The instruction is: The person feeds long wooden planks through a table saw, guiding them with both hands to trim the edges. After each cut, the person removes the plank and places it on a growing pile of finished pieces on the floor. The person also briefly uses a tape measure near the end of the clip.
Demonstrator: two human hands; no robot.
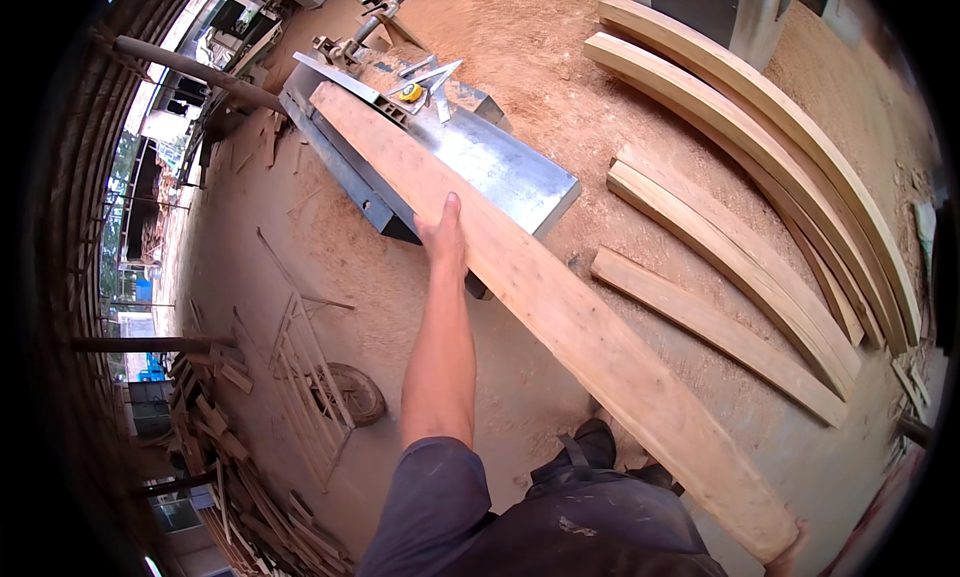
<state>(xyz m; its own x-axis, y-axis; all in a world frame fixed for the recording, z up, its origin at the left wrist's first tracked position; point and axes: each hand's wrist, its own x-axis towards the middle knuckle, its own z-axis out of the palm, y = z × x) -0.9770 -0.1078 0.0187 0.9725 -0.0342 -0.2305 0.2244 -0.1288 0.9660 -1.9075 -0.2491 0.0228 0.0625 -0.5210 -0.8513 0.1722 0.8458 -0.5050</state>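
Note:
A long, wide wooden plank [560, 297] runs diagonally from the metal bed of a jointer [490, 167] down to the lower right. My left hand [446, 239] grips its near-left edge around the middle, thumb on top and the fingers hidden beneath. At the plank's lower right end, my right hand [788, 549] holds the end; only part of that hand shows. The plank's far end lies over the machine bed beside the fence [335, 74]. A yellow tape measure [410, 93] and a metal square [440, 81] rest on the machine.
Several more boards [720, 367] lie on the dusty floor at the right. A handcart [320, 377] with a wheel stands at the left, near a pile of scrap wood [250, 487]. Sawdust [540, 37] covers the floor behind the machine. A post [200, 72] crosses the far left.

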